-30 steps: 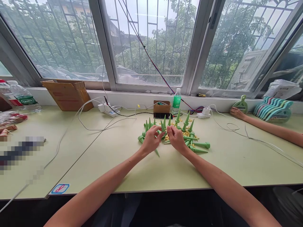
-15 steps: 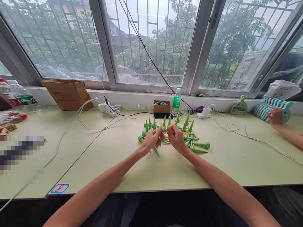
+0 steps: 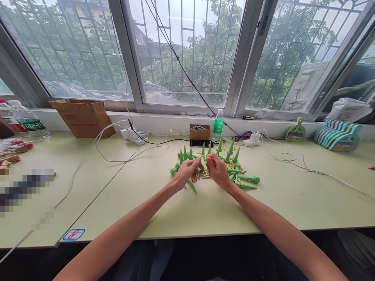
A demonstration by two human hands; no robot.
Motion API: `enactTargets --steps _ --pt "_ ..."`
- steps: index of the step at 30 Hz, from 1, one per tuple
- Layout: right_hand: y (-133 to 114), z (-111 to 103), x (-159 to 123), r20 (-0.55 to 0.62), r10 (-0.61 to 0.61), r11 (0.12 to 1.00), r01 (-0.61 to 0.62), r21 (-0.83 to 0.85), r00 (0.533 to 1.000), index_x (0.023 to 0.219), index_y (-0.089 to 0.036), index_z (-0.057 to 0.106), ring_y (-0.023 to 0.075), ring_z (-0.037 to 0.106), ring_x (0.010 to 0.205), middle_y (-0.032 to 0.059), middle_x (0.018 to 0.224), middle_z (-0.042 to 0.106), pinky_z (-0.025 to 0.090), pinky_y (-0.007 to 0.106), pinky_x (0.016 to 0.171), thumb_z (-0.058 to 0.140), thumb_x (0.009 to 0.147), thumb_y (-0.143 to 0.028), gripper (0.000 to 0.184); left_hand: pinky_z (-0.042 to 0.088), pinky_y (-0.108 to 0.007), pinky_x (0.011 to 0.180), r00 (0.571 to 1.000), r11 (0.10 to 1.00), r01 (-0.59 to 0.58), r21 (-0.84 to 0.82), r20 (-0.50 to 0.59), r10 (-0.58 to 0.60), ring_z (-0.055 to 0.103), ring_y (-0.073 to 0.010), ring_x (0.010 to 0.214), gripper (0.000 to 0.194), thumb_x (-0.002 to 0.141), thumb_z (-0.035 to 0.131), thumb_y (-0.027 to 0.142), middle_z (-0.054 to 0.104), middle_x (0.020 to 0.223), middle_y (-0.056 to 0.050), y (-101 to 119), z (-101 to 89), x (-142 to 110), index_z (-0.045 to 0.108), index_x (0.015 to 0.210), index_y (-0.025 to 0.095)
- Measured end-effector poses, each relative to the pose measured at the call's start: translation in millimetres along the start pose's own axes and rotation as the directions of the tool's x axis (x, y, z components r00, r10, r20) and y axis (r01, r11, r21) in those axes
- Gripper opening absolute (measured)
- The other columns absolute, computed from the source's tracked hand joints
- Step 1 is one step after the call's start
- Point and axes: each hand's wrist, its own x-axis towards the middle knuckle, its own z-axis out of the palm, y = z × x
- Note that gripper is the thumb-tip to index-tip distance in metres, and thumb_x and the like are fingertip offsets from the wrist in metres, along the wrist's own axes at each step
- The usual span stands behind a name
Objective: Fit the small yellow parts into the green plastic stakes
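Observation:
My left hand (image 3: 187, 171) is closed around a green plastic watering spike (image 3: 203, 162), held between thumb and fingers. Right beside it, my right hand (image 3: 217, 170) is pinched; whatever its fingertips hold is too small and hidden to name. Both hands are over a cluster of similar green spikes, some standing with points up, like the upright spike (image 3: 230, 151), others lying down, like the flat spike (image 3: 249, 179). Small yellow pieces (image 3: 241, 170) are scattered among them, partly covered by the hands and spikes.
Behind the cluster stand a green-labelled bottle (image 3: 218, 124), a small cardboard box (image 3: 200, 132) and a phone (image 3: 201, 143). White cables and a power strip (image 3: 137, 138) lie to the left. Several small dustpans (image 3: 336, 134) stand at right; a co-worker's fingertip (image 3: 371, 167) shows at the edge.
The spike in my left hand has tilted, so more of its body shows between my hands. The co-worker's hand has left the dustpans and moved out towards the right edge.

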Motion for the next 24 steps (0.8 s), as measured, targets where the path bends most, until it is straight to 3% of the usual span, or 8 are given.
enactTargets --steps 7,16,24 --pt "-2.8 -0.4 0.5 -0.005 -0.007 0.999 0.007 -0.051 1.0 0.085 -0.021 0.045 0.0091 0.038 0.043 -0.0063 0.053 0.042 0.031 0.021 0.045 0.037 0.096 -0.046 0.028 0.039 -0.02 0.039 0.996 0.992 -0.08 0.095 -0.026 0.083 0.05 -0.0091 0.043 0.046 0.079 0.056 0.061 0.052 0.054 0.001 -3.0 -2.3 0.3 0.056 0.081 0.015" --pt "0.4 0.2 1.7 -0.056 -0.024 0.99 0.016 -0.138 0.998 0.07 -0.021 0.039 0.0095 0.036 0.045 -0.0056 0.051 0.04 0.029 0.022 0.047 0.038 0.096 -0.044 0.035 0.039 -0.02 0.038 0.97 0.923 -0.192 0.333 -0.077 0.229 0.048 -0.0095 0.04 0.037 0.078 0.064 0.048 0.052 0.052 0.004 -7.8 0.3 -2.6 0.056 0.096 0.017" --pt "3.9 1.7 1.9 -0.08 -0.018 0.986 0.004 -0.169 0.997 0.063 -0.022 0.031 0.0099 0.034 0.044 -0.0049 0.049 0.037 0.028 0.024 0.046 0.036 0.096 -0.045 0.041 0.046 -0.019 0.044 0.9 0.841 -0.336 0.424 -0.117 0.419 0.051 -0.0063 0.052 0.033 0.079 0.063 0.042 0.062 0.095 -0.005 -7.2 5.5 -2.0 0.061 0.101 0.018"
